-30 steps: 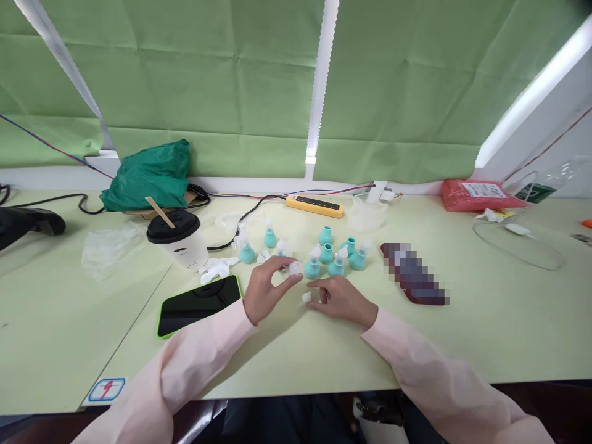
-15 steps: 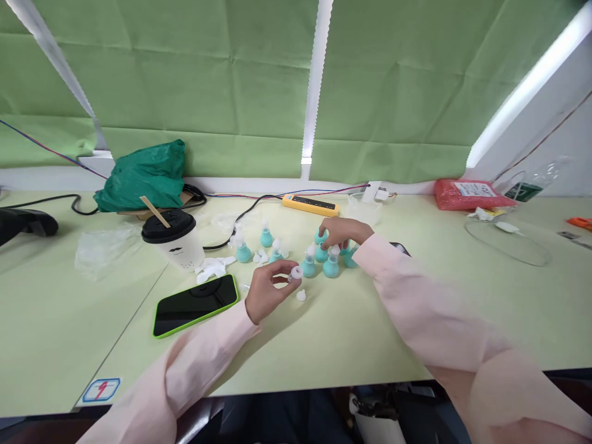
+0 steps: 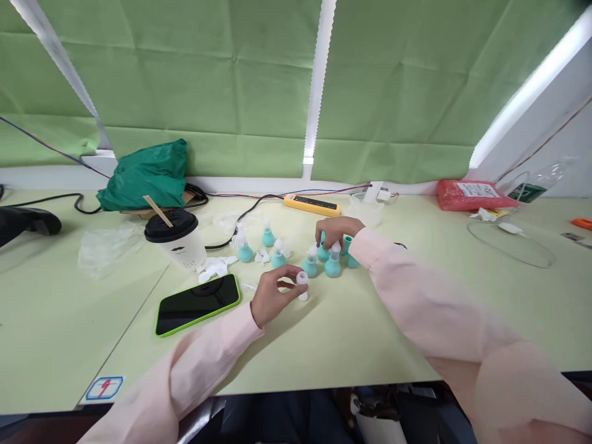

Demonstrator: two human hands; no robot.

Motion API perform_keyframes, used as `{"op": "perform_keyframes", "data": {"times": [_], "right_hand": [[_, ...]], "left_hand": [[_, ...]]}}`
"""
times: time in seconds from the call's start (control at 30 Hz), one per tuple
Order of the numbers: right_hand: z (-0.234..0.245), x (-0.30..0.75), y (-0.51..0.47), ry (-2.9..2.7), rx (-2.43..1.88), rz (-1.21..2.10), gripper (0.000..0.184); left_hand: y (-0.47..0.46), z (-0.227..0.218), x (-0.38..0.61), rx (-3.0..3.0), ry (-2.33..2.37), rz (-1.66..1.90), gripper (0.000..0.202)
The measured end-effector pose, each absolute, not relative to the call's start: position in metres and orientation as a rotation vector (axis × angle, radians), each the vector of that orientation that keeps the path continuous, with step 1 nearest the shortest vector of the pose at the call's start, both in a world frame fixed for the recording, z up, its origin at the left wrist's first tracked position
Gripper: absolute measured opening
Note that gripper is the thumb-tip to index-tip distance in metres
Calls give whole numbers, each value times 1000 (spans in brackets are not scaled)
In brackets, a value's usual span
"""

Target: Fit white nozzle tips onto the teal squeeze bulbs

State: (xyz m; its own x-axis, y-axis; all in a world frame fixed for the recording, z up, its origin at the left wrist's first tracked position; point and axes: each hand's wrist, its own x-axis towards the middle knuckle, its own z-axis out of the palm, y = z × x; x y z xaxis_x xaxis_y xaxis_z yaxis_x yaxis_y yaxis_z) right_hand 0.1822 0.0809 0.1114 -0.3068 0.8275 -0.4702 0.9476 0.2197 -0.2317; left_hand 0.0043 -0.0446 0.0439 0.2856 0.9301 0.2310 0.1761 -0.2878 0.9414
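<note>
My left hand point(image 3: 272, 293) pinches a small translucent plastic tube piece point(image 3: 302, 279) between thumb and fingers, its round open end facing me. Just below it on the table lies a small white cap point(image 3: 303, 296). My right hand point(image 3: 338, 230) reaches over a cluster of teal rubber bulbs, its fingers closed at the top of one teal bulb point(image 3: 322, 253). In front of that hand stand a bulb with a clear tip point(image 3: 332, 265) and another tipped bulb point(image 3: 310, 265). More tipped bulbs point(image 3: 245, 251) stand to the left, with small white pieces point(image 3: 262, 256) among them.
Left of my hands are a green-edged phone point(image 3: 198, 305), crumpled white tissue point(image 3: 216, 269) and a lidded paper cup point(image 3: 187, 251). Behind stand a yellow power strip point(image 3: 312, 205) and a green plastic bag point(image 3: 145, 176). A red package point(image 3: 476, 194) lies far right.
My right hand has shifted slightly left among the teal bulbs, its fingers now at one bulb. My left hand has moved slightly right with the tube piece, nearer the white cap.
</note>
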Motion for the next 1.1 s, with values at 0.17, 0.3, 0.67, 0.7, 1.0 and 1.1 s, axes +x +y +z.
{"op": "perform_keyframes", "data": {"times": [0.17, 0.3, 0.67, 0.7, 1.0, 1.1], "right_hand": [[146, 185, 55, 2518, 1860, -418, 34], [162, 183, 9, 3149, 1865, -303, 21], [79, 160, -62, 2502, 1093, -2714, 22], [73, 160, -61, 2553, 1268, -2676, 23], [50, 170, -53, 3184, 1931, -1263, 28], [49, 166, -57, 3273, 1849, -979, 28]], "left_hand": [[-45, 46, 1, 1511, 949, 1118, 25], [-43, 51, -7, 1273, 825, 1112, 36], [-45, 52, -17, 1166, 796, 1233, 21], [-46, 53, -17, 1205, 781, 1221, 21], [-47, 51, -17, 1579, 738, 910, 27], [-51, 46, -16, 1615, 724, 882, 26]]}}
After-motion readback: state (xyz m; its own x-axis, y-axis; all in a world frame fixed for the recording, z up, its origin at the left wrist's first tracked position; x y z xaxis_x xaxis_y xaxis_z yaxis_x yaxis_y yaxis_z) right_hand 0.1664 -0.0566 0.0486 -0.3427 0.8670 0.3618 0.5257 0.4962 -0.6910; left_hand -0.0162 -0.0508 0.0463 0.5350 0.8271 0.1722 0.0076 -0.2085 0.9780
